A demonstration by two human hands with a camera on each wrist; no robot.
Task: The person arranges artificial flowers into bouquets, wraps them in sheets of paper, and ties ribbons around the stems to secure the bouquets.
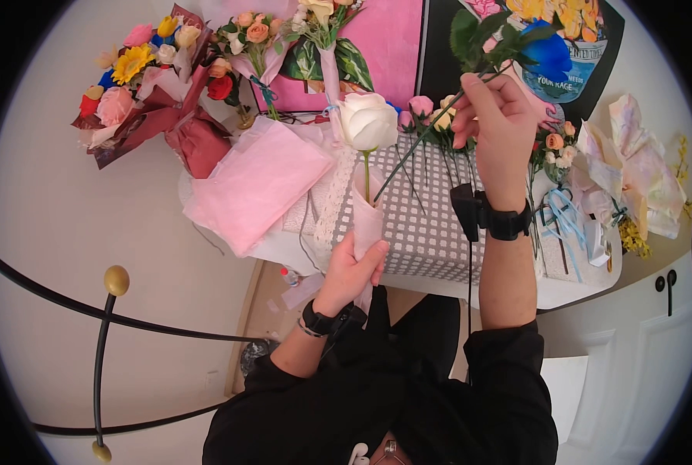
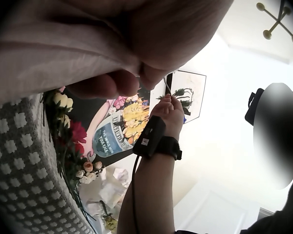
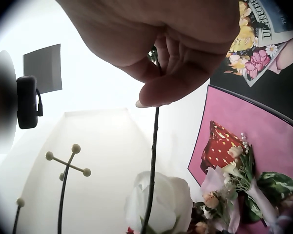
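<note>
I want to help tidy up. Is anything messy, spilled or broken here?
Just one thing: a pale, crumpled scrap seems to lie on the floor below the table, like dropped litter. I see no spill, and the white rose and blue rose in the person's hands look undamaged.

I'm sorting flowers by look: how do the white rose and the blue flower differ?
The blue flower has big leaves; the white rose's visible stem looks bare. The left hand grips the white rose's wrap; the right hand pinches the blue flower's stem. Both have green stems.
</note>
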